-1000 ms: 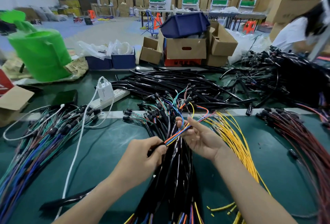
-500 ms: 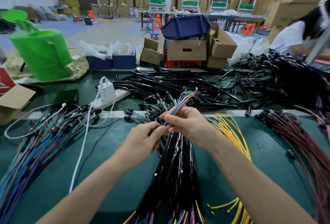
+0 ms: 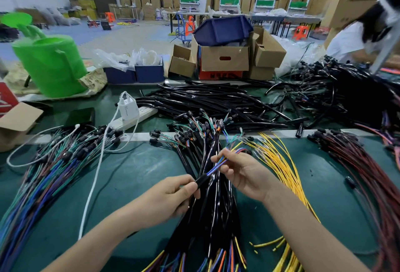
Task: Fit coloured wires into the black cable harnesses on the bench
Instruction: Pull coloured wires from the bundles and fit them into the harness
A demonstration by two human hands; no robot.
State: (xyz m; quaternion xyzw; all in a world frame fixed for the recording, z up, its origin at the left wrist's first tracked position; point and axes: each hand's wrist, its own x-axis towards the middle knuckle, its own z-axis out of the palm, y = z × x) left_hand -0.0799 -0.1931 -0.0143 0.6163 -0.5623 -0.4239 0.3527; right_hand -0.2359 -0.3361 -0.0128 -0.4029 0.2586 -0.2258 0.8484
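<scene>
Head view looks down on a green bench strewn with wiring. The left hand is curled, with thumb and forefinger pinching the end of one black harness. It holds that end just above the bundle of like harnesses, which runs from the near edge up the middle of the bench. A short fan of coloured wires comes out of the pinched end, blue, orange and yellow among them. The right hand pinches these wires a little further along between thumb and fingertips, its other fingers loosely bent. The wire tips stick out past the fingers toward the far edge. The two hands are near each other but apart.

Yellow wires lie just right of the bundle and reach the near edge. Red wires lie along the right edge. Blue and green wires cover the near left corner. A white cable runs beside them up to a charger plugged into a power strip. A phone lies left of the strip. Black tubes are heaped toward the far edge.

Past that edge stand a green tub at the left and a box with a blue bin on top. A person in white is at the far right corner.
</scene>
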